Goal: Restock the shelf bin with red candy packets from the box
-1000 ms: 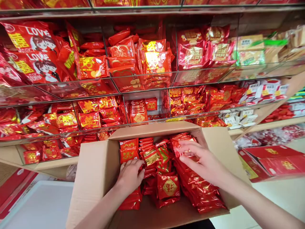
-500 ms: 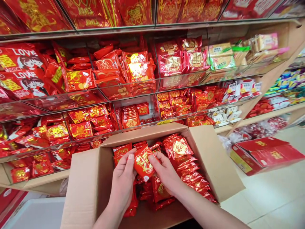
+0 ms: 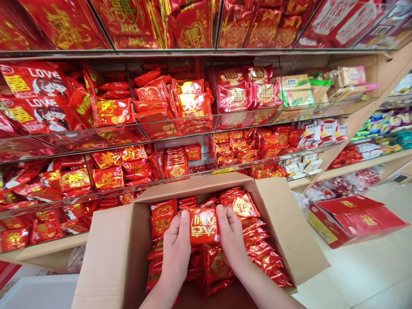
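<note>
An open cardboard box (image 3: 283, 227) sits in front of me, filled with several small red foil snack packets (image 3: 254, 244). My left hand (image 3: 176, 249) and my right hand (image 3: 231, 240) hold a stack of red packets (image 3: 203, 225) between them, above the middle of the box. The top packet of the stack shows gold characters. Fingers of both hands are closed against the stack's sides, left thumb on its left edge, right thumb on its right edge.
Behind the box stand glass-fronted shelf bins (image 3: 180, 124) packed with red packets. One bin just behind the box (image 3: 183, 161) is partly filled. Red flat boxes (image 3: 357, 216) lie on the floor at the right. A white surface (image 3: 41, 292) is at lower left.
Both hands came out of the loose packets, met in the middle and gathered a stack. The stack turned from tilted to level, its gold characters facing up.
</note>
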Demonstrator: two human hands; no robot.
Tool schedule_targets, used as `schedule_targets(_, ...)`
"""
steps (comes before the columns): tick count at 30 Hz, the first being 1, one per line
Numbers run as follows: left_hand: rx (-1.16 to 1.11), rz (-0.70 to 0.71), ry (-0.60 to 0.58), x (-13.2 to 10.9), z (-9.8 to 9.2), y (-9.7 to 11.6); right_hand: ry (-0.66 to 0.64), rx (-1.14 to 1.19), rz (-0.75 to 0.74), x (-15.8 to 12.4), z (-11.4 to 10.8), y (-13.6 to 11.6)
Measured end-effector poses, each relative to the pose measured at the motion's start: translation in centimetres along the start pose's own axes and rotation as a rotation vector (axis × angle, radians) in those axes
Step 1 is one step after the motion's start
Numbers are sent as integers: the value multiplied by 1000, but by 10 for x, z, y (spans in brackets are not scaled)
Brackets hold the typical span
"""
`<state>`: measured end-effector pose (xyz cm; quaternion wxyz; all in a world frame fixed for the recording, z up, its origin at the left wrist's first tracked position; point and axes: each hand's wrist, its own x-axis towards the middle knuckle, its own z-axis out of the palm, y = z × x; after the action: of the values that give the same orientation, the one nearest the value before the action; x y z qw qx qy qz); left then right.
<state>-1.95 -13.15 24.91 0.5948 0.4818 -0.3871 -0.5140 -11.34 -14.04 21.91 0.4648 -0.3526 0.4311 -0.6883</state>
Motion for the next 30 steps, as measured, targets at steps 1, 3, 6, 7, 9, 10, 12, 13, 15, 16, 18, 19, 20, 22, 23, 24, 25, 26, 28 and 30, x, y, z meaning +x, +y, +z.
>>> schedule_targets(1, 29, 23, -2, 0, -1, 0, 8, 10, -2, 1, 0, 0)
schedule_targets(3, 60, 44, -14, 0, -3, 1, 23, 63, 29, 1, 2, -1)
schedule_targets(6, 92, 29, -6, 4, -6, 5, 21, 116, 71, 0, 5, -3)
schedule_targets(7, 111, 25, 1, 5, -7, 6, 15, 118, 70, 0, 6, -3)
schedule_targets(9, 147, 32, 11, 7, -9, 8, 5, 120, 68, -1, 7, -4)
schedule_targets(10, 160, 44, 16, 7, -10, 8, 3, 120, 69, -2, 6, -4)
schedule_targets(12, 169, 71, 26, 5, -10, 8, -7, 83, 57, -2, 5, -6)
schedule_targets(13, 165, 82, 33, 2, -10, 8, -11, 44, 38, -1, 4, -6)
schedule_targets(15, 141, 96, 53, -3, -8, 6, -9, -46, -22, -1, 2, -9)
schedule_targets(16, 121, 97, 66, -6, -8, 4, -4, -86, -56, -2, 1, -10)
schedule_targets(18, 74, 89, 88, -10, -8, -1, 3, -138, -111, -2, 0, -13)
schedule_targets(19, 63, 78, 84, -11, -9, -3, -5, -161, -131, -2, -1, -15)
schedule_targets(20, 71, 67, 74, -10, -11, -6, -26, -186, -149, -2, -3, -17)
schedule_targets(22, 171, 80, 38, -7, -19, -8, -108, -238, -180, 0, -7, -22)
schedule_targets(23, 252, 126, 25, -5, -24, -8, -173, -271, -198, 2, -9, -25)
schedule_targets(24, 340, 199, 16, -3, -29, -6, -253, -316, -218, 4, -12, -29)
schedule_targets(25, 421, 282, -6, -1, -33, -2, -344, -376, -244, 6, -14, -33)
schedule_targets(26, 487, 355, -54, 0, -37, 2, -439, -449, -273, 9, -15, -37)
schedule_targets(28, 585, 413, -216, 1, -39, 13, -601, -594, -344, 13, -16, -46)
schedule_targets(30, 649, 353, -390, 0, -35, 21, -690, -666, -387, 17, -14, -53)
